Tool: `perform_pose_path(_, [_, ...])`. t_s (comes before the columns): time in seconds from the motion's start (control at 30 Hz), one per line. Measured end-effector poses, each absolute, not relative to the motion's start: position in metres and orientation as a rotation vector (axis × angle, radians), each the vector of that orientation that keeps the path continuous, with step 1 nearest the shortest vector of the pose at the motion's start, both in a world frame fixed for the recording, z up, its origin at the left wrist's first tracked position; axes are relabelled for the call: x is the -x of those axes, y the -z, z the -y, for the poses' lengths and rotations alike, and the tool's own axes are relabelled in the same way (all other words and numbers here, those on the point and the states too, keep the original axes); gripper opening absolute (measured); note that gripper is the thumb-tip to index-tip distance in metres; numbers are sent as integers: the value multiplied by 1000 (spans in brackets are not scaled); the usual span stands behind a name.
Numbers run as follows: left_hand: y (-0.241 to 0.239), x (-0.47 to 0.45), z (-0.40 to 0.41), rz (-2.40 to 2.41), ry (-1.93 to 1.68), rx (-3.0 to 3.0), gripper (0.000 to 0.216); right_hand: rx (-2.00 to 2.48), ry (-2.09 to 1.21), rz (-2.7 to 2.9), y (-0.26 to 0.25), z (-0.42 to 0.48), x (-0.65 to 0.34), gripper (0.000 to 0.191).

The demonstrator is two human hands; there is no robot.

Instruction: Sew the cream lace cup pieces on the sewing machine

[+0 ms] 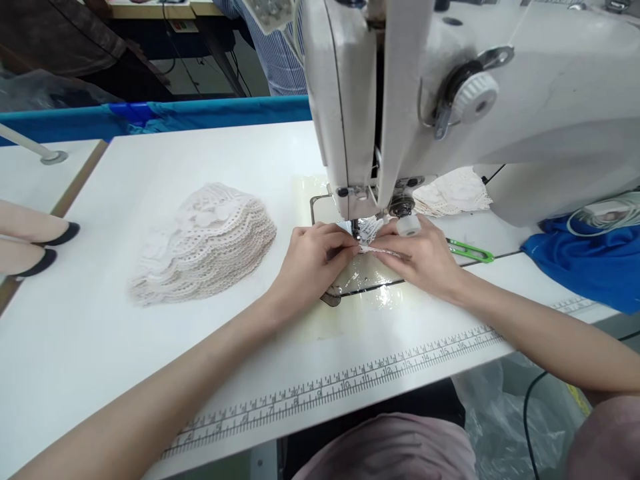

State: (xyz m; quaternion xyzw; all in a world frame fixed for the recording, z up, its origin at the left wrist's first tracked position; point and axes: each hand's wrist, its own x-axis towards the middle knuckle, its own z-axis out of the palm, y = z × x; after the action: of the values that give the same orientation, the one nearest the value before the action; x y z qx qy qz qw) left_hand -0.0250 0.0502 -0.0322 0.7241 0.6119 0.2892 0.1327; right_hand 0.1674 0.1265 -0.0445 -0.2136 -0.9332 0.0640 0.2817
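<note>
My left hand [313, 257] and my right hand [423, 257] meet under the head of a white sewing machine [450, 100]. Both pinch a small cream lace piece [373, 233] lying at the presser foot [356, 230] on the metal needle plate [365, 277]. The fingers of each hand are curled onto the lace edge. A thimble-like white cap [409, 225] sits on a right-hand finger. A stack of cream lace pieces [205, 243] lies on the white table [125, 347] to the left of my left hand.
More lace [455, 193] lies behind the machine foot. A green-handled tool [470, 251] rests right of my right hand. Blue cloth [585, 263] sits at the right edge. A printed ruler [350, 383] runs along the table front. A striped-shirted person [280, 53] stands behind.
</note>
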Motion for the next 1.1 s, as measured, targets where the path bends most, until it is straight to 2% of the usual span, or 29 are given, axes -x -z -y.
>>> perform_pose_path(0.2, [34, 21, -24, -1762, -682, -2936, 17, 247, 88, 2551, 39, -123, -168, 17])
perform_pose_path(0.3, [33, 19, -14, -1770, -566, -3114, 19, 236, 131, 2561, 39, -122, -168, 21])
perform_pose_path(1.1, [36, 27, -24, -1862, -622, -2969, 20, 311, 219, 2621, 44, -124, -164, 23])
